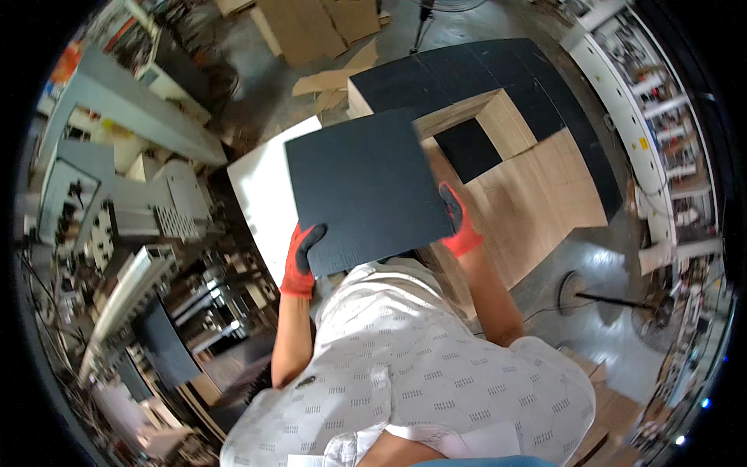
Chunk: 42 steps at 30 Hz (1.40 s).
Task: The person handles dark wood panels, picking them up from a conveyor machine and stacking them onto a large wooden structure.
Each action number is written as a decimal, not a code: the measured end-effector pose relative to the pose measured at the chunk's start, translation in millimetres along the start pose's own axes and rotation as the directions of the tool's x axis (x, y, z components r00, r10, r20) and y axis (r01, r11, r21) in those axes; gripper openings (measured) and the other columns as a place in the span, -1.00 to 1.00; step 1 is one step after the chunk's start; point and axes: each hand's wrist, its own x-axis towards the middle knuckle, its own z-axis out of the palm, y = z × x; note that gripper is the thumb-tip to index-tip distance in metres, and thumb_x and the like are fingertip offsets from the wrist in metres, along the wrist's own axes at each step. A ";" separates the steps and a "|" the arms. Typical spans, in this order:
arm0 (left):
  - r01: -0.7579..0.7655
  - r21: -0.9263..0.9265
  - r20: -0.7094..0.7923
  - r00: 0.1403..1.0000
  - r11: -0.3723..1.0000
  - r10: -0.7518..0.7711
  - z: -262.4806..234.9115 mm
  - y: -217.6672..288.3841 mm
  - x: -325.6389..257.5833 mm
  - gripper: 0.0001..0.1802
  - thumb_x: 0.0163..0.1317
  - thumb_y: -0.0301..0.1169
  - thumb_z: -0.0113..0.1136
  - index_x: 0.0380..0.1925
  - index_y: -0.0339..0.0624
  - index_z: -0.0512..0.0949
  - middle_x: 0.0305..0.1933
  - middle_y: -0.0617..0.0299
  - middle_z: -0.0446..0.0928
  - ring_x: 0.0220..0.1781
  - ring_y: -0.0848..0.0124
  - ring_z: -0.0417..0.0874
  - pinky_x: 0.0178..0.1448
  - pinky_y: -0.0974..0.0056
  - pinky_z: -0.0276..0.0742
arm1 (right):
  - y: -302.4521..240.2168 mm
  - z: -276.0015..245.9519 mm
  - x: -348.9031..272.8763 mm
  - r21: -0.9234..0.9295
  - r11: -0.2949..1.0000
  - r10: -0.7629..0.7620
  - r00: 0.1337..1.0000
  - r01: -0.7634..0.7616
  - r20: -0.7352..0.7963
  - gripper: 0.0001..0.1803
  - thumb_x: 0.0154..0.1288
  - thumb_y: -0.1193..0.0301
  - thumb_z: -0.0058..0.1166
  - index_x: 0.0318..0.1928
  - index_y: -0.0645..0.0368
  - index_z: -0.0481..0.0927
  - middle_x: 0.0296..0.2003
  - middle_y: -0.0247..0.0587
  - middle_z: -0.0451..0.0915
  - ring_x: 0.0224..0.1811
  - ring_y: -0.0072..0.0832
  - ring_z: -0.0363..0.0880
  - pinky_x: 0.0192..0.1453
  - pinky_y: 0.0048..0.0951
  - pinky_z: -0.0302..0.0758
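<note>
A woodworking workshop: stacks of wooden boards [537,187], cardboard sheets [311,27] on the concrete floor [615,265], machines [140,202], cluttered shelves [654,101].

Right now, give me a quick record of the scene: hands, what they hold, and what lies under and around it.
left hand: gloved, grips the black panel's near left corner
right hand: gloved, grips its right edge
black panel: flat, square, held up in both hands
white board: below the panel, left
wooden stack: right, partly topped with black panels
floor fan: lower right
</note>
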 end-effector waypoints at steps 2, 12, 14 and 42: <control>0.246 -0.404 -0.165 0.928 0.881 -0.335 3.8 9.7 -13.0 -0.66 0.21 -0.45 0.14 0.00 -0.28 0.49 0.02 0.06 0.54 0.09 0.22 0.55 0.21 0.20 0.45 | -8.0 38.6 13.8 0.837 0.435 0.405 0.902 -0.332 0.148 -0.30 0.29 -0.08 0.00 0.20 0.24 0.42 0.24 -0.08 0.37 0.20 -0.25 0.41 0.33 -0.20 0.31; 0.100 -0.516 -0.342 0.887 0.851 -0.311 20.6 -13.6 -35.1 -0.59 0.27 -0.33 0.14 0.10 -0.15 0.39 0.08 0.16 0.48 0.12 0.27 0.50 0.20 0.18 0.44 | 29.5 151.6 -1.2 0.097 0.945 0.232 0.852 -0.311 0.469 -0.46 0.24 0.19 0.18 0.23 -0.04 0.45 0.28 -0.31 0.18 0.25 -0.46 0.29 0.31 -0.32 0.29; 0.157 -0.628 -0.290 0.861 0.762 -0.417 19.4 -18.0 -40.6 -0.62 0.32 -0.30 0.08 0.09 -0.18 0.40 0.09 0.15 0.48 0.12 0.26 0.50 0.22 0.19 0.43 | 29.5 160.4 4.9 0.151 0.844 0.442 0.827 -0.514 0.346 -0.51 0.21 0.22 0.21 0.14 0.06 0.52 0.19 -0.30 0.34 0.20 -0.50 0.33 0.28 -0.43 0.27; 0.431 0.537 -0.393 0.888 0.725 -0.237 -51.9 -22.5 61.6 -0.50 0.15 -0.14 0.30 -0.04 -0.28 0.50 -0.18 0.15 0.35 -0.22 0.39 0.34 -0.07 0.31 0.35 | 120.5 16.1 25.2 -0.123 0.968 0.237 0.958 -0.218 0.165 -0.43 0.30 0.38 0.04 0.30 0.18 0.26 0.20 -0.22 0.32 0.22 -0.38 0.34 0.28 -0.31 0.33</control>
